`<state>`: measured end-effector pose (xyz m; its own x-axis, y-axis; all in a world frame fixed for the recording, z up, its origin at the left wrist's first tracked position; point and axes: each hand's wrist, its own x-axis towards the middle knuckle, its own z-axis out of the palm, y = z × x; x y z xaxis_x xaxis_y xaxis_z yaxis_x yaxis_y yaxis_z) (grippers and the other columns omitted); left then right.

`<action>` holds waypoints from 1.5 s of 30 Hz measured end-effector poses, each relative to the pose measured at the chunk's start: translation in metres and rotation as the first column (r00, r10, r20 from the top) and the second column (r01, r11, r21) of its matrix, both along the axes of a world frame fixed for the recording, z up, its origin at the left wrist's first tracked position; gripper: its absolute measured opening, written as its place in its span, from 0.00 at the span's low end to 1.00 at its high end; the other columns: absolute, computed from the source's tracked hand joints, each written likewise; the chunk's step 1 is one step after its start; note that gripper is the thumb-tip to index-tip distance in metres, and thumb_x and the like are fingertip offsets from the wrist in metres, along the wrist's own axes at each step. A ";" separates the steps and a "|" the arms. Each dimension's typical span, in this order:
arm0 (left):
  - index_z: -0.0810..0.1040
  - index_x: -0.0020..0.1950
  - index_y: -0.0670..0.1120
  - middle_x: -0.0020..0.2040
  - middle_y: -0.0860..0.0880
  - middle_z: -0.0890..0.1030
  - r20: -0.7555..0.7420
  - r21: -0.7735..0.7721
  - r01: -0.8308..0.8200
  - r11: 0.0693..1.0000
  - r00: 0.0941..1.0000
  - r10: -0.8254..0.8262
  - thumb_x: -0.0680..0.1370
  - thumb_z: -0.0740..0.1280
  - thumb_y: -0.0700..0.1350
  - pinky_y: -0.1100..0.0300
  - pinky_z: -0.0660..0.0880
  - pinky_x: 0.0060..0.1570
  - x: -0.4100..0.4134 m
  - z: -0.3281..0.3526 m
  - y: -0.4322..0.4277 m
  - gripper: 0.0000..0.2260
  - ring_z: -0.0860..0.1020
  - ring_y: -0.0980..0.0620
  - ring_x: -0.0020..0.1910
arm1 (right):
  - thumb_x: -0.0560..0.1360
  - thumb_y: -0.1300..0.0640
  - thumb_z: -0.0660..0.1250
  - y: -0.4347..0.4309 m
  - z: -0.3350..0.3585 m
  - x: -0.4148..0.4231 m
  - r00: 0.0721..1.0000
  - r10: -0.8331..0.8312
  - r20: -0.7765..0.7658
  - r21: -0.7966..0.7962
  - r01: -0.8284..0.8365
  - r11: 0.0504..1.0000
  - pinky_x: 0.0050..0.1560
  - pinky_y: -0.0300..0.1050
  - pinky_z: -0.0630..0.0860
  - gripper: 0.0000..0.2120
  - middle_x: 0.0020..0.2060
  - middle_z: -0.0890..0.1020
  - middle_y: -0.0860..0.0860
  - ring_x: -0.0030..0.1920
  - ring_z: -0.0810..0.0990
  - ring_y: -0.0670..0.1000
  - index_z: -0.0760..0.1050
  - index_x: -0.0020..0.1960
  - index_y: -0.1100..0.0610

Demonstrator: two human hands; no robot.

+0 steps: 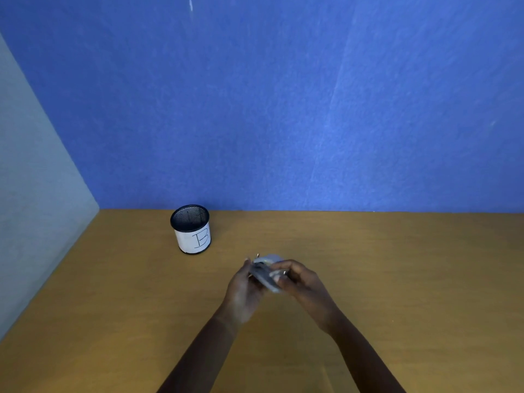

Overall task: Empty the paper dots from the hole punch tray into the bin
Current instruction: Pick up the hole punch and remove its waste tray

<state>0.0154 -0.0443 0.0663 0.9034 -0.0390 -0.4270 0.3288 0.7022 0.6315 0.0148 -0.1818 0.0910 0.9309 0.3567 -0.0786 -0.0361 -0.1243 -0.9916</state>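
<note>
While the punch is held away from the bin, dots could land on the table

While both hands work at the small grey hole punch (pixel 266 275) above the bare wooden table (pixel 397 279), the bin (pixel 190 229) stands well apart from them, up and to the left near the blue wall (pixel 283 109). That gap is the main hazard, as I judge it: if the tray comes loose here, any paper dots inside would drop onto the table instead of into the mesh cup marked with a B

The left hand (pixel 243 290) is curled round the near-left side of the punch, fingers closed on its body. The right hand (pixel 300 282) is closed on the other end, thumb and fingertips pinching what looks like the underside cover, though motion blur hides exactly which part they have hold of. Whether the tray is already partly open cannot be told

A second risk is a sudden release. A snug cover that gives way under a hard pull tends to jerk, and light dots would scatter widely. The punch also sits tilted between the hands, so an opened tray could spill from its lower edge

The bin's mouth is narrow, so a pour from any height could miss, and the light cup might tip if bumped

No dots are visible anywhere yet
</note>
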 end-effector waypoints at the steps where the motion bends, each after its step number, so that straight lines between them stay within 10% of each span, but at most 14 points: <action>1: 0.73 0.53 0.36 0.43 0.41 0.78 -0.021 -0.002 -0.001 1.000 1.000 0.001 0.82 0.49 0.49 0.55 0.77 0.41 0.000 0.001 -0.001 0.20 0.77 0.46 0.41 | 0.75 0.65 0.65 0.002 0.001 -0.002 0.997 0.028 0.071 -0.076 -0.022 0.997 0.44 0.40 0.71 0.09 0.42 0.80 0.51 0.43 0.77 0.48 0.77 0.48 0.52; 5: 0.75 0.47 0.39 0.39 0.42 0.80 -0.075 -0.022 -0.020 1.000 0.997 0.018 0.83 0.47 0.49 0.55 0.74 0.39 0.000 0.006 -0.002 0.21 0.77 0.47 0.39 | 0.72 0.64 0.68 0.006 0.005 -0.009 0.969 0.104 0.226 -0.240 -0.048 0.970 0.46 0.30 0.72 0.13 0.47 0.79 0.44 0.44 0.77 0.34 0.75 0.48 0.46; 11: 0.74 0.49 0.38 0.41 0.40 0.78 -0.135 -0.032 -0.033 0.999 0.990 0.029 0.82 0.48 0.46 0.52 0.72 0.40 -0.001 0.006 0.003 0.18 0.76 0.44 0.39 | 0.75 0.67 0.63 0.009 0.006 -0.009 0.994 -0.111 -0.008 0.136 0.111 0.985 0.54 0.35 0.76 0.12 0.55 0.79 0.47 0.55 0.79 0.38 0.76 0.53 0.53; 16: 0.75 0.41 0.38 0.24 0.44 0.82 -0.144 0.011 0.012 1.000 0.990 -0.010 0.81 0.51 0.42 0.64 0.77 0.21 -0.006 0.005 0.003 0.18 0.80 0.48 0.22 | 0.78 0.66 0.59 0.013 0.005 0.004 0.955 -0.243 -0.171 0.040 0.253 0.967 0.41 0.34 0.80 0.14 0.51 0.79 0.60 0.45 0.80 0.51 0.72 0.62 0.65; 22: 0.78 0.42 0.40 0.28 0.45 0.84 -0.078 0.093 0.108 0.990 0.992 -0.101 0.80 0.54 0.45 0.64 0.78 0.27 -0.005 0.006 0.003 0.17 0.82 0.51 0.26 | 0.78 0.59 0.61 0.027 0.005 0.012 0.933 -0.339 -0.122 -0.135 0.323 0.937 0.47 0.57 0.78 0.16 0.46 0.81 0.72 0.42 0.77 0.57 0.78 0.51 0.73; 26: 0.77 0.41 0.41 0.29 0.45 0.81 -0.098 0.192 0.121 0.974 0.990 -0.104 0.80 0.56 0.45 0.64 0.76 0.28 -0.005 0.010 0.001 0.15 0.80 0.50 0.26 | 0.79 0.58 0.59 0.029 0.011 0.012 0.911 -0.346 -0.224 -0.052 0.343 0.938 0.33 0.41 0.73 0.17 0.33 0.75 0.59 0.32 0.73 0.51 0.76 0.39 0.69; 33: 0.76 0.39 0.40 0.24 0.46 0.81 -0.128 0.129 0.121 0.984 0.986 -0.105 0.80 0.55 0.47 0.66 0.76 0.24 -0.008 0.009 -0.001 0.17 0.80 0.52 0.22 | 0.80 0.59 0.56 0.030 0.015 0.015 0.859 -0.319 -0.401 -0.005 0.346 0.938 0.30 0.41 0.67 0.19 0.25 0.71 0.53 0.27 0.67 0.49 0.71 0.32 0.61; 45: 0.77 0.42 0.36 0.28 0.42 0.84 -0.101 -0.029 0.054 0.998 0.993 -0.057 0.81 0.53 0.45 0.61 0.80 0.29 -0.007 0.009 0.004 0.18 0.82 0.45 0.28 | 0.80 0.61 0.55 0.028 0.007 0.004 0.817 -0.188 -0.546 0.167 0.325 0.931 0.37 0.44 0.71 0.13 0.37 0.76 0.57 0.36 0.74 0.51 0.77 0.50 0.64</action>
